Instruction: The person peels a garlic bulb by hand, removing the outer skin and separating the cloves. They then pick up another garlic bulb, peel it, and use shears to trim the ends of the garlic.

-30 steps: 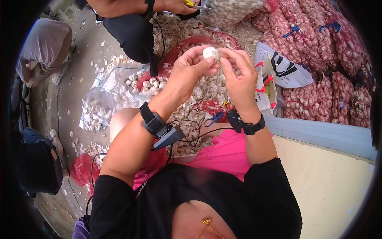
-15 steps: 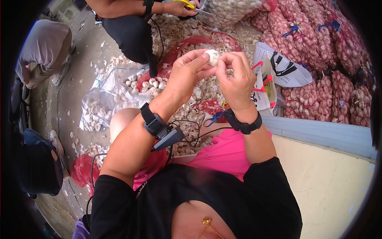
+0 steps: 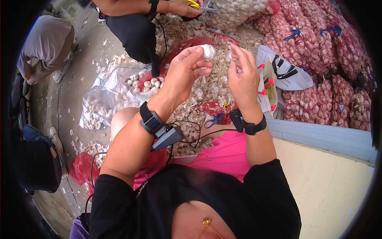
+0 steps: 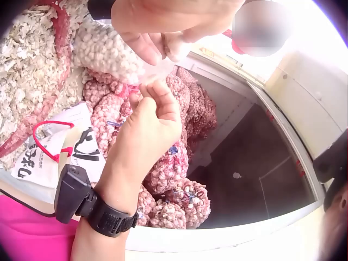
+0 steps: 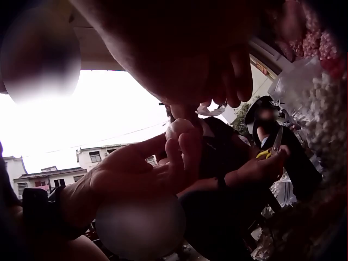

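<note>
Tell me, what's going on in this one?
A seated person's left hand holds a white garlic bulb; the curled right hand, just apart from it, seems to pinch a flake of skin. Loose peelings lie thick on the ground below. Opposite, another person holds yellow-handled scissors beside a bag of pale garlic.

The head view has soft, even daylight with faint shadows, its edges curved and darkened; the left wrist view is washed out, glaring at upper right; the right wrist view is dim, backlit by blown-out sky (image 5: 103, 114), the near right hand (image 5: 174, 60) almost black; round blurred patches mark both wrist views.
</note>
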A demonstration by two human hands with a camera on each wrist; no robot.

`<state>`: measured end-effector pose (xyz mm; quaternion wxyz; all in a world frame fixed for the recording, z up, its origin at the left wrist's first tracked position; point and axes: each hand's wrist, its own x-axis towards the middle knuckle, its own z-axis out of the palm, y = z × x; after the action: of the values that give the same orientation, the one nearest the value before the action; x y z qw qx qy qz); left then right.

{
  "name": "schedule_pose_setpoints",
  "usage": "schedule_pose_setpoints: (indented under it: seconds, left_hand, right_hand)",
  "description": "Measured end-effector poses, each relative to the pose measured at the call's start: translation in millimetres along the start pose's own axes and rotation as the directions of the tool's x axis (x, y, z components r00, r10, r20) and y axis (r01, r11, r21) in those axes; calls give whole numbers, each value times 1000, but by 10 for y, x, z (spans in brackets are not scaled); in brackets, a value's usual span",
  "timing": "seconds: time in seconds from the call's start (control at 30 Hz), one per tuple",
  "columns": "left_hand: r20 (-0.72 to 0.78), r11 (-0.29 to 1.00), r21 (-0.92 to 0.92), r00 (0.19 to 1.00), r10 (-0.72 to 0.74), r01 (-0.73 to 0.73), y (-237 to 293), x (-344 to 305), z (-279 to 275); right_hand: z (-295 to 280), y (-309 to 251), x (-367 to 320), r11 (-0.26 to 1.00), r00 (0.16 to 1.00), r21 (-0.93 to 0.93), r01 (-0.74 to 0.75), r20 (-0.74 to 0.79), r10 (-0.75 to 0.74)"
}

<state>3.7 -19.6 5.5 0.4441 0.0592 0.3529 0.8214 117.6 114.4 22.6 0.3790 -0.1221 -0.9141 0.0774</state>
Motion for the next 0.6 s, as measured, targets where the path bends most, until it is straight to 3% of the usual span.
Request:
schedule_pose_setpoints:
  seconds: [0.03,0.07,0.17,0.33,0.43,0.5,0.53,0.6]
  left_hand:
    - [1,1000,30,1000,4,-4,-21,0,7]
    - [3,1000,30,1000,5,-5,-44,3,21]
    - [44,991,131,999,4,-10,-79,-8,51]
    - [75,886,454,995,66,-93,9,-68,109]
    - [82,917,395,996,33,-63,13,-38,64]
    - [60,924,381,998,10,-32,32,-40,40]
    - [39,931,366,999,-13,-2,39,-39,38]
    - [61,944,329,998,-16,-5,45,-36,45]
  right_hand:
    - [-31,-99,38,950,986,267,-164,76,149]
    - [-51,-154,57,804,946,498,-325,187,266]
    - [-40,-160,23,774,939,547,-319,291,182]
    - [-62,-160,43,821,956,524,-226,279,85]
    - [-52,-107,15,759,938,589,-278,336,82]
    - [-41,-71,-2,455,890,768,-451,425,164]
    - [-56,-71,6,455,890,768,-450,425,164]
    - [-90,-84,27,339,860,790,-511,469,201]
